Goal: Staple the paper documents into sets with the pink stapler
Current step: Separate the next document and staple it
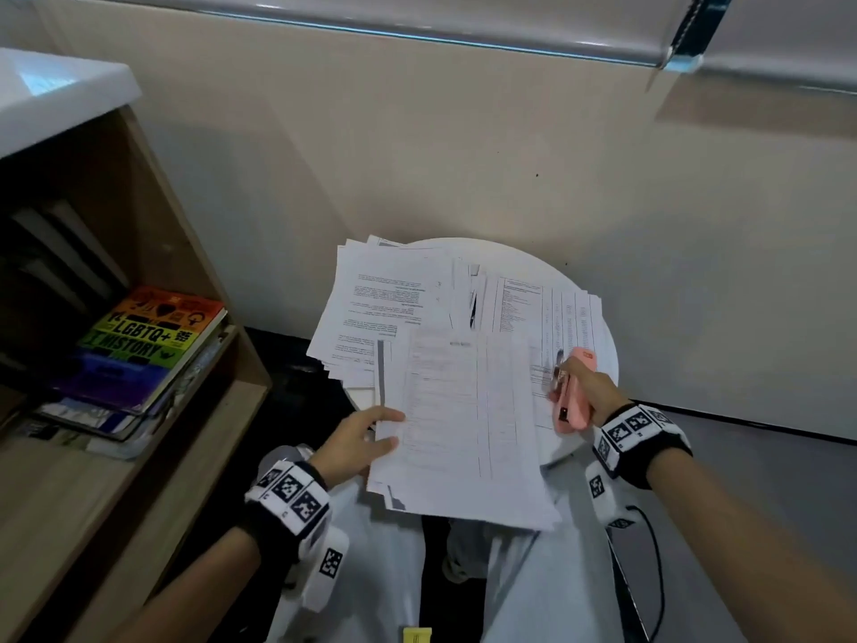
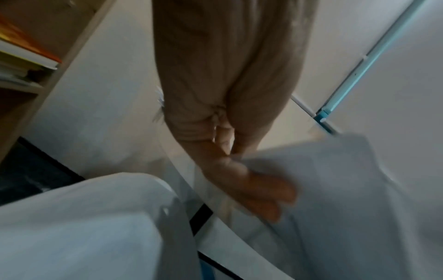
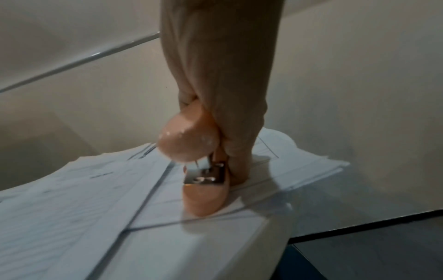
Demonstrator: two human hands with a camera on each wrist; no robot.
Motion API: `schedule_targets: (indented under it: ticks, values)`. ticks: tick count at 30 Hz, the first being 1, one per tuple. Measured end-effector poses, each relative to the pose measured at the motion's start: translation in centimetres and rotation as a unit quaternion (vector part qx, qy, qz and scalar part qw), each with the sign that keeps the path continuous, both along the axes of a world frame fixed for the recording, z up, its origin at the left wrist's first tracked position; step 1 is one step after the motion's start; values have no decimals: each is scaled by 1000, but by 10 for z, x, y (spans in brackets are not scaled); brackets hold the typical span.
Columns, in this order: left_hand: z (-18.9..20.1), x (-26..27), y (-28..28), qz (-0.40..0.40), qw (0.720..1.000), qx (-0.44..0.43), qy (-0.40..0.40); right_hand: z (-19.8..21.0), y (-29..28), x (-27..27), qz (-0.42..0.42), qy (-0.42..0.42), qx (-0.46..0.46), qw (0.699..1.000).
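A small round white table (image 1: 510, 255) is covered with loose printed paper documents (image 1: 394, 299). My left hand (image 1: 359, 440) grips the left edge of a set of sheets (image 1: 457, 424) that overhangs the table's near edge; its thumb lies on top, and the left wrist view shows fingers (image 2: 268, 191) under the set of sheets (image 2: 347, 189). My right hand (image 1: 591, 387) holds the pink stapler (image 1: 575, 394) at the set's right side. In the right wrist view the pink stapler (image 3: 203, 170) stands with its mouth gaping, metal plate showing, base resting on the paper documents (image 3: 95, 189).
A wooden bookshelf (image 1: 185, 252) stands at the left, with a rainbow-covered book (image 1: 153, 336) on a stack. A beige wall (image 1: 463, 146) rises behind the table. My white-trousered legs (image 1: 371, 573) are under the table's near edge, and a dark floor lies below.
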State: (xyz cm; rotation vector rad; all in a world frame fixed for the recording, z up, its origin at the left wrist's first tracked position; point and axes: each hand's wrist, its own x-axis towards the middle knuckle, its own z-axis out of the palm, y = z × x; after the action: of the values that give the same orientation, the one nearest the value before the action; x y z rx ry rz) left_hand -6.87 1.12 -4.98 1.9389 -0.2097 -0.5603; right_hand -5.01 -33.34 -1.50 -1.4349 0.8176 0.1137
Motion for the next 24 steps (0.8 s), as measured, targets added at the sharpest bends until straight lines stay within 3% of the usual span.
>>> schedule_targets:
  ticks: [3, 5, 6, 8, 9, 11, 14, 17, 19, 24]
  values:
    - [8, 0, -3, -21, 998, 64, 14, 4, 6, 3, -44, -24, -31, 998]
    - [23, 0, -2, -9, 993, 117, 22, 10, 14, 8, -58, -50, -123, 989]
    - [32, 2, -1, 4, 983, 185, -13, 16, 20, 10, -53, -65, -162, 983]
    - [45, 10, -4, 42, 937, 314, -144, 27, 38, 16, 5, -83, -188, 979]
    - [48, 16, -7, 60, 926, 318, -196, 33, 51, 19, 54, -82, -174, 980]
    - [45, 33, -16, 45, 931, 271, -242, 38, 76, 25, 163, -48, -130, 977]
    - [31, 56, -29, -41, 923, 322, -208, 29, 114, 36, 267, -5, -133, 954]
    - [24, 65, -33, -95, 904, 380, -170, 15, 145, 44, 315, 4, -251, 915]
    - [21, 68, -33, -132, 891, 401, -168, 6, 157, 48, 322, 18, -322, 890]
    - [15, 73, -33, -165, 875, 423, -166, -9, 169, 56, 322, 7, -365, 874]
